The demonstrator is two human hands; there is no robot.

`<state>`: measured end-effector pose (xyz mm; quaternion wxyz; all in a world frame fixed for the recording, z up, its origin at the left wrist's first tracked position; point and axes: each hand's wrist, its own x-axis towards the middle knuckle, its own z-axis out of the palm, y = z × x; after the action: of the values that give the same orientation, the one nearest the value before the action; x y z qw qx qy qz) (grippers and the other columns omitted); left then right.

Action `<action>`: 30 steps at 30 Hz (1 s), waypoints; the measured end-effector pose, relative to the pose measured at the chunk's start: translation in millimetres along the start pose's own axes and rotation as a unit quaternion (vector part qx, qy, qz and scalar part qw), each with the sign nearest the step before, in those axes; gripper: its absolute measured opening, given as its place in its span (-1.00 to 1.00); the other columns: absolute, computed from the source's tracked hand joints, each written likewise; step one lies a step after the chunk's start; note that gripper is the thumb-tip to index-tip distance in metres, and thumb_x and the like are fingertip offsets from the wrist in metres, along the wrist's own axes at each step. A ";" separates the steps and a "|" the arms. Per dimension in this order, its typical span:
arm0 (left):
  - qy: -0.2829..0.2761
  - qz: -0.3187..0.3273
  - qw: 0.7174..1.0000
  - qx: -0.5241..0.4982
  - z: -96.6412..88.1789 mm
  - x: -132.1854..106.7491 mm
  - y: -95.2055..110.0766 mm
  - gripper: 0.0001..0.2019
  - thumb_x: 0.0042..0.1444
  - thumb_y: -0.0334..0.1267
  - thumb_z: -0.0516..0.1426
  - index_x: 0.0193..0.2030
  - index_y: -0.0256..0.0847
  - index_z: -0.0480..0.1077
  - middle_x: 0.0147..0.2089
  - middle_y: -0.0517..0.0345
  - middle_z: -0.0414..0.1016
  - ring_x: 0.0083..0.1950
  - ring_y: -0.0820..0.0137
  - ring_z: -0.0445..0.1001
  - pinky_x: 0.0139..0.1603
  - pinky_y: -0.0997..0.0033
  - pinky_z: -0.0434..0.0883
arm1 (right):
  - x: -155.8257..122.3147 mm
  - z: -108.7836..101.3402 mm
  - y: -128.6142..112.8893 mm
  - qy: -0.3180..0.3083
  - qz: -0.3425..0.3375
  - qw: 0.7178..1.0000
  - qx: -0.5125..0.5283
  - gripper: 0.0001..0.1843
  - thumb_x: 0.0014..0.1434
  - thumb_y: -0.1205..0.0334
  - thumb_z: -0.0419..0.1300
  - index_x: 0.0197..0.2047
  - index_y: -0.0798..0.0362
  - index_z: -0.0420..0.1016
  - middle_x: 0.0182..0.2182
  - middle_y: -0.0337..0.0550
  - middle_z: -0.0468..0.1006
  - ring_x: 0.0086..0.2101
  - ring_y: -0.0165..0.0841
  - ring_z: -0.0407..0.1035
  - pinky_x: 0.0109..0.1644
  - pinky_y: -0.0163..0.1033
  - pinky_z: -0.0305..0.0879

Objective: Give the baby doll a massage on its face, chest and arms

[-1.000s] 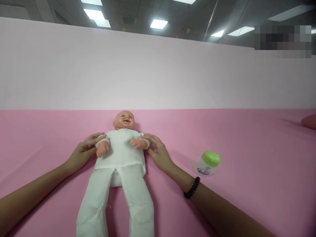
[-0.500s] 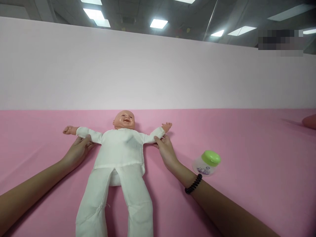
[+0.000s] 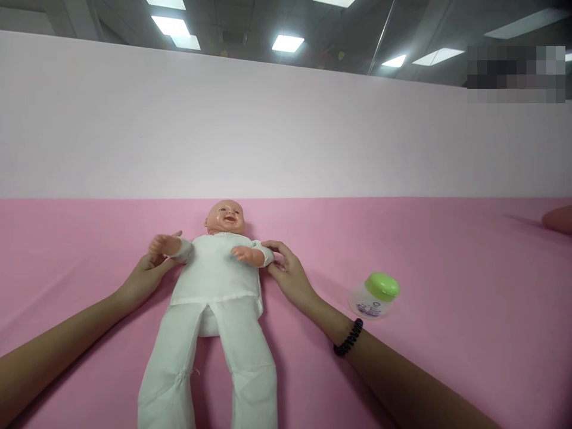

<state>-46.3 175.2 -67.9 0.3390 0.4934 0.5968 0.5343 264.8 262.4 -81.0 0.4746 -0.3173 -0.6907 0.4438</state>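
Observation:
A baby doll (image 3: 217, 274) with a white cloth body lies on its back on the pink surface, its head at the far end. Around the doll's arm on the left, my left hand (image 3: 149, 277) is closed near the sleeve cuff. My right hand (image 3: 288, 271) grips the doll's other arm by its sleeve, thumb and fingers on either side. Both doll arms are bent up, one forearm lying over the chest. The doll's feet are out of view.
To the right of my right forearm stands a clear jar (image 3: 374, 296) with a green lid. A pink surface (image 3: 469, 310) meets a white upright panel (image 3: 286, 131) behind. Part of a skin-toned object (image 3: 557, 220) shows at the right edge.
The doll's arms, stretched out sideways before, are now folded inward toward its chest. My right hand moved slightly left with one arm; my left hand turned with the other.

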 end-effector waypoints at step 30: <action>0.055 -0.083 0.983 -0.153 2.1 9.8 -0.7 -0.74 0.32 -0.13 0.15 0.07 -0.14 0.30 0.15 0.03 0.53 0.21 0.29 0.50 0.44 0.14 0.35 | 6.8 -2.7 -5.9 0.122 0.162 0.979 0.023 -0.51 0.13 0.06 0.20 0.09 0.04 0.23 0.07 -0.02 0.47 0.04 -0.21 0.40 0.13 -0.11 0.36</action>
<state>-47.3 185.2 -67.9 0.4200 0.3545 0.5648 0.6156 264.8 266.7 -72.7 0.4845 -0.4655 -0.5566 0.4885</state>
